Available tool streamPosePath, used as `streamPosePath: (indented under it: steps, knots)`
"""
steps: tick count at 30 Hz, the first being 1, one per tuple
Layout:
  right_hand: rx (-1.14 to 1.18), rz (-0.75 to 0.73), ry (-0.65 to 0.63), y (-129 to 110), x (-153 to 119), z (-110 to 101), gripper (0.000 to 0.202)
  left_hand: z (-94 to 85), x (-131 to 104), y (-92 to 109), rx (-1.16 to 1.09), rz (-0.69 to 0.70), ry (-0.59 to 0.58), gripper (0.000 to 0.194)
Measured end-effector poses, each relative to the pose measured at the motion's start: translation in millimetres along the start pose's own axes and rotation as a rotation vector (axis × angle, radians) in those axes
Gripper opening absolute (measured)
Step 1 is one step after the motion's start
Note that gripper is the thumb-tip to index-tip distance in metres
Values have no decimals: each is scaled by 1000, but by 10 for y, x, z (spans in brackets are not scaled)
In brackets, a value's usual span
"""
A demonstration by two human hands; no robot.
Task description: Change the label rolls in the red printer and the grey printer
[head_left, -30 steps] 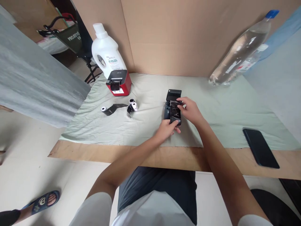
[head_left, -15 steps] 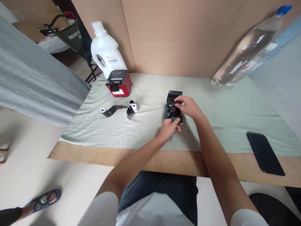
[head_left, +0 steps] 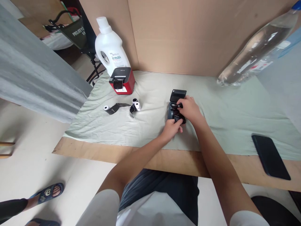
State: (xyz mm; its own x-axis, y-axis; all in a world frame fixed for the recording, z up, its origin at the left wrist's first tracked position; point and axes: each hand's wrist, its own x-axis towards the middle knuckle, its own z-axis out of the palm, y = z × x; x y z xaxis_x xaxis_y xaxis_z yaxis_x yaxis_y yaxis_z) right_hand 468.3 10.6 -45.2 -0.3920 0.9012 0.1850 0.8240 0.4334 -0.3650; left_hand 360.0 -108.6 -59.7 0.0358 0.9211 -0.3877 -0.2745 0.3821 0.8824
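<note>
- Head view: a small black printer (head_left: 172, 108) is seen near the middle of the table (head_left: 150, 158), on the pale green cloth (head_left: 218, 125), its lid (head_left: 178, 95) stood open at the far side so that the inside can be reached.
- A dark, glossy roll (head_left: 178, 113) is being pinched over the open bay by both hands; the right hand (head_left: 191, 110) is curled over it from above, fingers pressed together on its far end.
- The left hand (head_left: 172, 128) is brought in from the near side, thumb and fingers closed on the roll's near end, probably to steady it.
- The bay itself is covered by the hands, so whether the roll is seated or merely held above cannot be told.
- Further left, two small rolls (head_left: 135, 106) and another with a loose dark strip (head_left: 110, 109) are left lying on the cloth.
- Behind them a red printer (head_left: 122, 82) is set before a white jug (head_left: 110, 50), its label too small to read.
- At the right, a clear bottle (head_left: 256, 47) is cut off by the frame, and a dark phone (head_left: 270, 157) lies at the table's near edge.
- A sandalled foot (head_left: 47, 193) of another person is glimpsed on the floor.
</note>
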Motion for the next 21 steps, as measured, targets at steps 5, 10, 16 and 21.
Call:
streamPosePath:
  steps: [5, 10, 16, 21]
  knots:
    - [-25, 159, 2, -94, 1, -24, 23, 4, 4, 20, -13, -25, 14, 34]
    - [9, 141, 50, -34, 9, -28, 19, -1, 1, 38, -10, -48, 18, 34]
    - [129, -33, 278, 40, 105, 4, 38, -11, -44, 27, 1, -44, 7, 34]
    - [181, -60, 225, -31, 100, -121, 24, -34, -113, 29, 0, -30, 3, 33]
